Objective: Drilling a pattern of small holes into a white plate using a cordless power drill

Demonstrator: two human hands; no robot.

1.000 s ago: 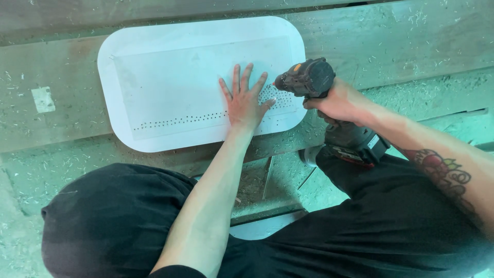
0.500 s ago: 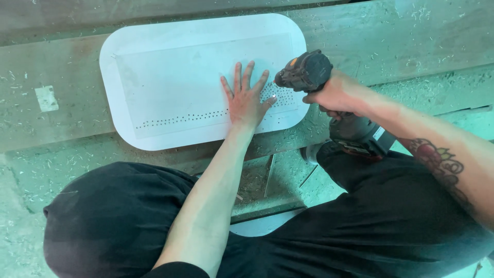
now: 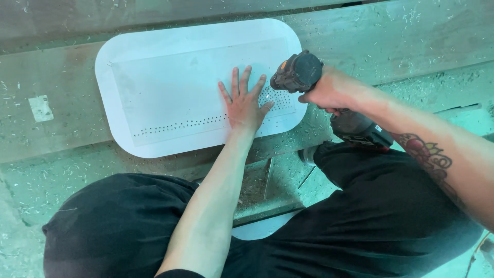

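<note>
**Drill gripped in the right hand, left palm flat on the white panel**

Grip first: the right hand is clamped around the handle of a dark cordless drill, fingers wrapped tight, while the left hand lies open, fingers spread, pressing flat on the panel and holding nothing.

Largest in view is the rough wooden bench, grey, scuffed and strewn with shavings. On it lies the white panel, a flat rounded rectangle with a fainter rectangle marked inside its edge. The person's dark trousers fill the lower part of the view, knees either side of the left forearm. The drill stands nose-down over the panel's right end, just beside the left fingertips; its battery pack sticks out below the right wrist. A row of small holes runs along the panel's lower portion, with a denser patch under the drill. A small pale scrap lies on the bench left of the panel.
</note>
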